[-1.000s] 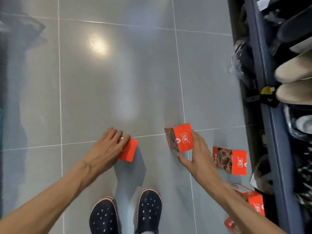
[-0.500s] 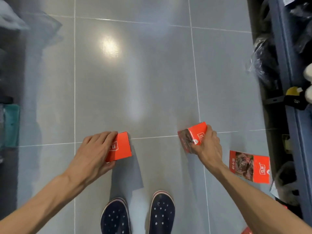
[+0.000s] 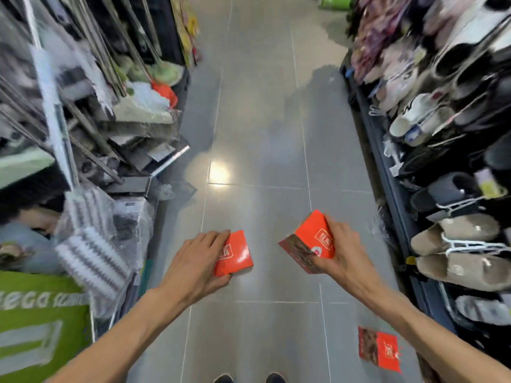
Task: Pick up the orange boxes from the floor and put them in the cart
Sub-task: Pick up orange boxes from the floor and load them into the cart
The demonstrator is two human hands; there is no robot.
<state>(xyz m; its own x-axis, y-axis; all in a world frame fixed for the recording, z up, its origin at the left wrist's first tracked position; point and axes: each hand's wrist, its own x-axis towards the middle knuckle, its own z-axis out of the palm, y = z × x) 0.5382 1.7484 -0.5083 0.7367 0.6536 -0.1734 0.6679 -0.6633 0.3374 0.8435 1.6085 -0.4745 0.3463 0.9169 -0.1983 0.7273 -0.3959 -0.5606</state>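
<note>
My left hand (image 3: 195,262) grips a small orange box (image 3: 235,254) and holds it up in the air over the grey floor. My right hand (image 3: 341,251) grips a second orange box (image 3: 311,240), tilted, with a food picture on one side. A third orange box (image 3: 378,349) lies flat on the floor tiles at the lower right, below my right forearm. A green panel with white lettering (image 3: 38,324) and a thin metal frame stands at the lower left; whether it is the cart I cannot tell.
I stand in a narrow shop aisle. Mops, brushes and wrapped goods (image 3: 94,244) crowd the left shelves. Slippers and shoes (image 3: 459,244) hang on the dark rack to the right. The tiled floor (image 3: 260,134) runs ahead between them. My shoe tips (image 3: 249,378) show at the bottom.
Both hands have lifted their orange boxes off the floor. The view has swung up from straight down at the tiles to along the aisle, as I rise.
</note>
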